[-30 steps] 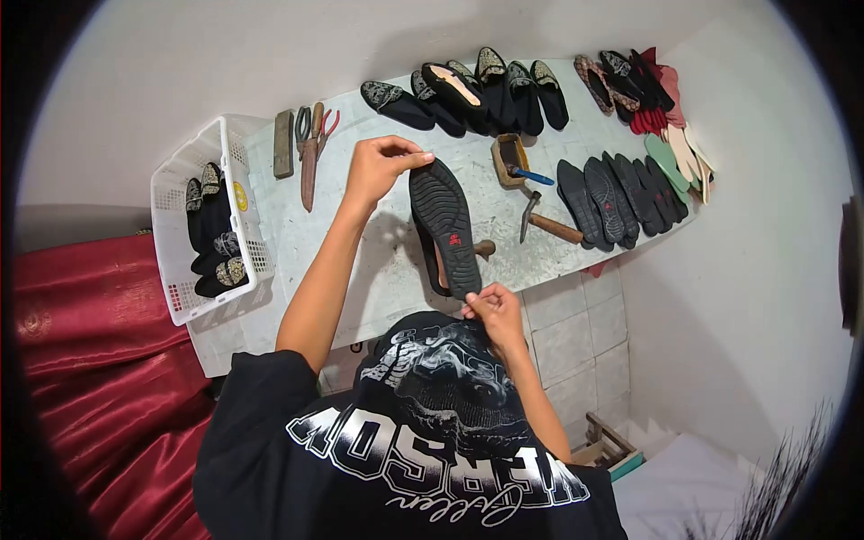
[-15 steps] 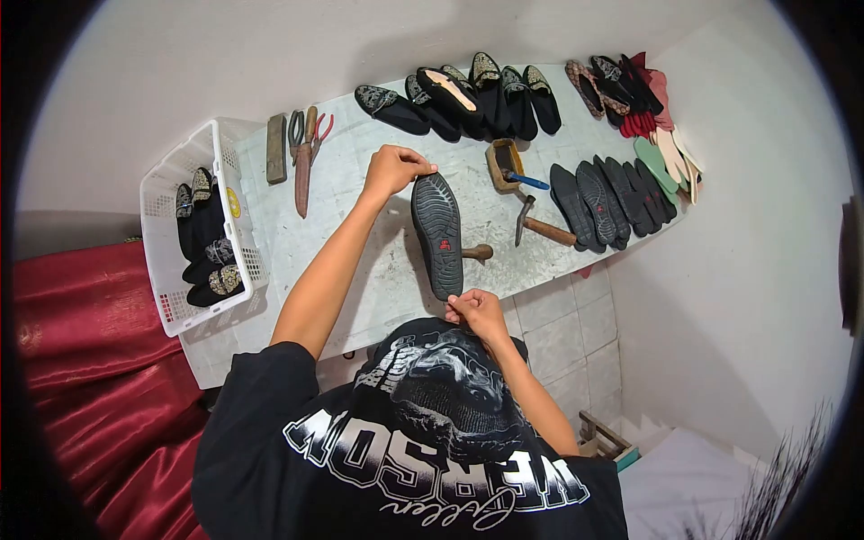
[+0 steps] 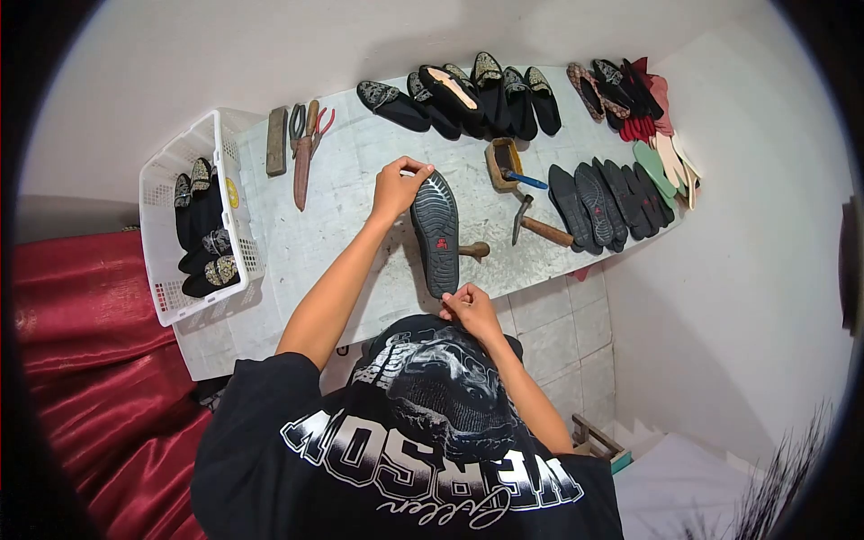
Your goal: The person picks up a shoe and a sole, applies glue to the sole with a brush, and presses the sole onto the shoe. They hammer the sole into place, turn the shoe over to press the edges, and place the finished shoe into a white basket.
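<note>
A black ridged shoe sole (image 3: 436, 236) with a small red mark is held lengthwise above the table, its tread facing up. My left hand (image 3: 401, 184) pinches the far end between thumb and fingers. At the near end, close to my shirt, my right hand (image 3: 472, 309) grips the tip. Partly hidden beneath the sole is a wooden-handled tool (image 3: 475, 250); only its knob end shows. To the right lie a hammer (image 3: 544, 231) and a tub (image 3: 500, 162) with a blue-handled brush (image 3: 525, 180) across it.
Several black shoes (image 3: 489, 88) line the table's (image 3: 351, 135) back edge. More soles (image 3: 598, 207) lie at the right. A white basket (image 3: 243, 261) of shoes stands left, near pliers (image 3: 319, 122), a sheathed tool (image 3: 302, 175) and a sharpening-stone-like block (image 3: 276, 142).
My left hand has shifted slightly, with its fingers now lower over the sole's far end. The sole stays between both hands, and the view has moved a little.
</note>
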Available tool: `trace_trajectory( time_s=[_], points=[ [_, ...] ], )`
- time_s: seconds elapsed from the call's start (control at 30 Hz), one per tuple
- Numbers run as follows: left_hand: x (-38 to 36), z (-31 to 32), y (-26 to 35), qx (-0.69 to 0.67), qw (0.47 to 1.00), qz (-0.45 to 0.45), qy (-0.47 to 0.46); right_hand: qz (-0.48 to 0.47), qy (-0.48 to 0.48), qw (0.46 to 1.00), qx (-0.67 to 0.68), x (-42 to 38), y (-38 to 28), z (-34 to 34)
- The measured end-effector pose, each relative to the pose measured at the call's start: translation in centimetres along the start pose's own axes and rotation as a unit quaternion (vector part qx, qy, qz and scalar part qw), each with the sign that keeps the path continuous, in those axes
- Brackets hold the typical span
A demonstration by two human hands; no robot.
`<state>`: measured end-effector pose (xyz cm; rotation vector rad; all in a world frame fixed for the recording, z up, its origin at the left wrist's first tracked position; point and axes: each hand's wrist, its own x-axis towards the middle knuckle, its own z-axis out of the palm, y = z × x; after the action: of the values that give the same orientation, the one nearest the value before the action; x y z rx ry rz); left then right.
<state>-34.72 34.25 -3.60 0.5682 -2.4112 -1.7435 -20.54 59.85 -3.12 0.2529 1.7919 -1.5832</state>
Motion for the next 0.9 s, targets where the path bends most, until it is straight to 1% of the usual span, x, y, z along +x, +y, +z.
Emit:
trace_trajectory(
  time_s=[0.03,0.07,0.13,0.17,0.2,0.27,0.33,0.43,0.47,0.53,0.63,0.67,0.73,0.77,0.8,0.87,0.9],
  points=[
    [-0.3,0.5,-0.4,-0.002,1.000,0.007,0.030,0.001,-0.001,1.000,-0.001,0.0,0.1,-0.1],
    [-0.7,1.1,-0.8,-0.003,0.999,0.005,0.031,-0.001,-0.003,1.000,0.009,0.1,0.2,-0.1],
    [-1.5,2.3,-0.8,-0.054,0.994,0.055,0.083,-0.001,-0.008,1.000,0.018,0.3,0.4,-0.4],
    [-2.0,2.7,-0.9,-0.069,0.996,0.026,0.056,-0.005,-0.019,1.000,0.013,0.3,0.5,-0.6],
    [-2.6,3.2,-0.7,-0.068,0.996,0.024,0.058,-0.010,-0.031,0.999,0.009,0.4,0.8,-0.8],
    [-4.0,4.2,-0.1,-0.058,0.989,0.075,0.110,-0.014,-0.042,0.999,-0.001,0.6,1.5,-1.0],
    [-4.5,4.8,0.0,-0.055,0.991,0.067,0.101,-0.021,-0.052,0.998,-0.011,0.6,1.4,-1.1],
    [-5.1,5.0,-0.2,-0.070,0.989,0.069,0.108,-0.005,-0.077,0.997,-0.031,0.7,1.7,-1.6],
    [-5.1,5.0,-0.2,-0.057,0.989,0.075,0.112,-0.003,-0.078,0.996,-0.031,0.9,1.7,-1.9],
    [-5.0,4.8,0.2,-0.046,0.989,0.083,0.118,0.003,-0.123,0.989,-0.083,1.6,1.5,-2.7],
    [-5.1,4.5,1.5,0.005,0.996,-0.006,0.084,-0.026,-0.153,0.980,-0.124,2.3,0.0,-4.1],
    [-5.2,5.0,1.6,0.006,0.996,-0.011,0.094,-0.041,-0.175,0.973,-0.142,2.7,-0.7,-4.6],
    [-5.6,6.0,1.9,0.031,0.990,0.006,0.135,-0.051,-0.209,0.968,-0.132,4.0,-0.7,-5.8],
    [-6.2,6.6,2.1,0.052,0.985,0.000,0.165,-0.060,-0.210,0.965,-0.144,4.9,-0.7,-6.4],
    [-6.3,7.1,2.1,0.084,0.976,0.035,0.197,-0.069,-0.208,0.964,-0.153,5.5,-1.2,-6.9],
    [-6.4,7.3,1.8,0.119,0.968,0.071,0.212,-0.070,-0.227,0.959,-0.157,6.9,-2.1,-8.2],
    [-6.4,7.5,1.8,0.125,0.967,0.069,0.213,-0.080,-0.232,0.957,-0.153,7.0,-3.2,-8.8]
  ],
)
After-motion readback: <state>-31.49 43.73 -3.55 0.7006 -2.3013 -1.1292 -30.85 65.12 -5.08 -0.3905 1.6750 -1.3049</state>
